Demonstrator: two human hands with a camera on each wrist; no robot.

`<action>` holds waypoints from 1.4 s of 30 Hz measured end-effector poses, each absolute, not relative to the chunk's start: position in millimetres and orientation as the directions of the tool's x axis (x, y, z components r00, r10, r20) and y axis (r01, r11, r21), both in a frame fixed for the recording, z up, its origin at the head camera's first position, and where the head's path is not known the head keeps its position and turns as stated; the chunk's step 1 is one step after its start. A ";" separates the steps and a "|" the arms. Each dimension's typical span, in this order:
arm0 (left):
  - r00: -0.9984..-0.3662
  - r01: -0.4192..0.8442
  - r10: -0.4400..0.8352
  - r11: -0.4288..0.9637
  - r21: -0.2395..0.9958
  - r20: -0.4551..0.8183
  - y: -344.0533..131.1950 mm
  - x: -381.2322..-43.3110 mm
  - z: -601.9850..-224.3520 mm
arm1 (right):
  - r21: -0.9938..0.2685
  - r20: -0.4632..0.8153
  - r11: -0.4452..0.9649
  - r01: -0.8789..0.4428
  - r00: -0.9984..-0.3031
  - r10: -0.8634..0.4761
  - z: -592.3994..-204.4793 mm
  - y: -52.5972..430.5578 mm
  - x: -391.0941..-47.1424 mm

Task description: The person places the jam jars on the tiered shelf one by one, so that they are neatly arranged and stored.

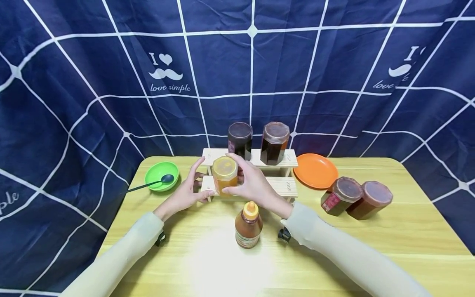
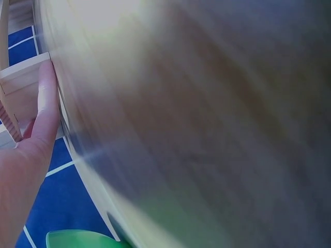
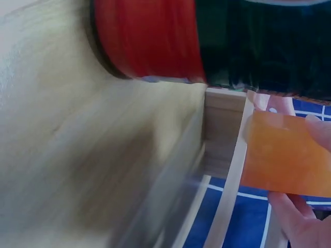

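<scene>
My right hand [image 1: 254, 183] grips a honey jar [image 1: 225, 177] with a yellow lid and amber contents. The jar is at the lower step of a small two-step wooden rack [image 1: 274, 185]; in the right wrist view, the amber jar [image 3: 289, 155] is beside the rack's board, with fingers on two sides of it. My left hand [image 1: 185, 192] is at the rack's left end, thumb and index finger spread apart. In the left wrist view its thumb [image 2: 48, 98] lies against the end of the wooden board [image 2: 23, 77]; its other fingers are mostly hidden.
Two dark jars [image 1: 240, 140] [image 1: 273, 144] stand on the upper step. A squeeze bottle [image 1: 248, 227] stands in front of the rack. At left is a green bowl [image 1: 150, 175] with a dark spoon [image 1: 167, 178]; at right, an orange plate [image 1: 315, 171] and two more jars [image 1: 341, 196] [image 1: 370, 200].
</scene>
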State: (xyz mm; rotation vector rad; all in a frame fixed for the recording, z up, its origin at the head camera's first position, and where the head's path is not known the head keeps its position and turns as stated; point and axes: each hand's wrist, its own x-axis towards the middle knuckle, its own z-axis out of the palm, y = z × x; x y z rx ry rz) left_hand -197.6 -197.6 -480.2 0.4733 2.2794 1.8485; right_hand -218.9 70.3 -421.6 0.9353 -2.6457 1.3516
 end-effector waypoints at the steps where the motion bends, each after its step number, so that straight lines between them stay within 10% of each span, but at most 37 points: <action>1: -0.936 0.138 0.346 0.182 0.974 0.068 -197.8 -197.3 -480.4 | -0.725 0.276 0.453 -0.519 -0.821 -0.499 -421.1 69.9 -218.4; 42: -0.938 0.139 0.340 0.189 0.972 0.068 -197.4 -197.7 -482.2 | -0.842 0.239 0.328 -0.427 -0.842 -0.484 -406.6 106.3 -201.5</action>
